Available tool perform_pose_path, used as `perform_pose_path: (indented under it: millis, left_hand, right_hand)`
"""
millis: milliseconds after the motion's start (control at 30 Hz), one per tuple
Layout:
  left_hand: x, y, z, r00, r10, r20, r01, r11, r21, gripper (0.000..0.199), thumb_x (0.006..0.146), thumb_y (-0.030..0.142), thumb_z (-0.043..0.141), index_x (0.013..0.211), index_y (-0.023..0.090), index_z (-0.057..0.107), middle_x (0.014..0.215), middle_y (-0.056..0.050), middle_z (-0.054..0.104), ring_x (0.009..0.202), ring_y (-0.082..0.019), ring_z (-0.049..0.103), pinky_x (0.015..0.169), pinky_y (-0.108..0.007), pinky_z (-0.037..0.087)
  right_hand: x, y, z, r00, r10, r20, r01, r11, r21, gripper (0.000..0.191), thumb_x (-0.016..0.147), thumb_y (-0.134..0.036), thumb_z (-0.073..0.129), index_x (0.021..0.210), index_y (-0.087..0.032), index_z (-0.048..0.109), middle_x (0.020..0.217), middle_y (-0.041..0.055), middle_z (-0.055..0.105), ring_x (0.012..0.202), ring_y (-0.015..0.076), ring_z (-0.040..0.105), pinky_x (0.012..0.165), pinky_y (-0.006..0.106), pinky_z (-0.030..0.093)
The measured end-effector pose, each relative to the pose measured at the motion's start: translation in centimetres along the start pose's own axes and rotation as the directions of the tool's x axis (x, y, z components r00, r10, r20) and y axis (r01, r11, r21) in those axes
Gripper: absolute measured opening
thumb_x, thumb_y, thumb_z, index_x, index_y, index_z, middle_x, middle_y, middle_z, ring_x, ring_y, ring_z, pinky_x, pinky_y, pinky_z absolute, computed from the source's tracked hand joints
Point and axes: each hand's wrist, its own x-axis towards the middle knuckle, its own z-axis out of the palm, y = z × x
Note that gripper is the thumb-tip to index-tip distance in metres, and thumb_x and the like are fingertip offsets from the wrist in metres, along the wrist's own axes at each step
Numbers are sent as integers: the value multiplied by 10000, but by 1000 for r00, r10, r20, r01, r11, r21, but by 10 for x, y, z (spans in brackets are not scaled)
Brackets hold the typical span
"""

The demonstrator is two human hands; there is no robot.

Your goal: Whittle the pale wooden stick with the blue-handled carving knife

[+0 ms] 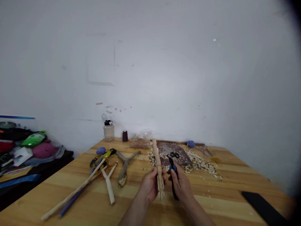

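My left hand (pixel 150 185) is closed round a pale, peeled wooden stick (pixel 156 153), held upright over the near part of the table. Its lower part looks rough and notched. In my right hand (pixel 182 185) is a black and blue utility knife (pixel 173 175), its dark tip pointing up and away, just right of the stick and apart from it. Behind both hands lies a dark brown mat (pixel 168 149) strewn with wood shavings (pixel 202 164). A pair of scissors (pixel 174 154) with black handles rests on the mat.
Left on the wooden table (pixel 82 201) lie a peeled forked stick (pixel 109 188), a bark-covered forked branch (pixel 126 163) and long sticks (pixel 70 196). A clear bottle (pixel 108 131), a dark thread spool (pixel 125 136) and purple yarn (pixel 191 144) sit behind. A black flat object (pixel 262 207) lies right.
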Motion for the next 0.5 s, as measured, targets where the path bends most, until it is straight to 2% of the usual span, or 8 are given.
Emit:
perform_pose_path:
  millis: [133, 267, 433, 500]
  left_hand:
    - [-1, 0, 2, 1000, 22, -12, -22, 1000, 16, 193, 830, 249, 481, 912, 111, 589, 709, -47, 625, 529, -110, 563, 569, -267, 470]
    - [-3, 2, 6, 999, 34, -6, -33, 999, 26, 194, 824, 249, 490, 893, 103, 597, 687, -45, 611, 521, -100, 548, 535, -239, 448]
    - [-4, 4, 8, 999, 32, -10, -32, 998, 45, 177, 802, 242, 517, 873, 101, 598, 654, -33, 589, 501, -93, 530, 493, -219, 414]
    - [-4, 3, 7, 999, 40, -12, -39, 998, 51, 166, 792, 240, 530, 867, 107, 594, 651, -28, 585, 503, -95, 531, 497, -222, 414]
  right_hand:
    - [-1, -1, 4, 998, 23, 53, -26, 999, 48, 450, 872, -453, 314, 1190, -159, 437, 706, 29, 647, 593, 162, 615, 587, 260, 467]
    - [-3, -2, 8, 996, -17, 87, 7, 993, 121, 410, 867, -442, 336, 1138, -164, 465, 800, 47, 646, 631, 157, 609, 607, 261, 474]
    - [-6, -4, 10, 998, -29, 53, 20, 987, 162, 394, 880, -414, 318, 1140, -158, 467, 800, 49, 644, 633, 154, 598, 604, 257, 480]
    - [-7, -4, 10, 998, -64, 29, 59, 989, 135, 399, 877, -404, 331, 1164, -163, 468, 846, 54, 656, 690, 161, 615, 637, 259, 488]
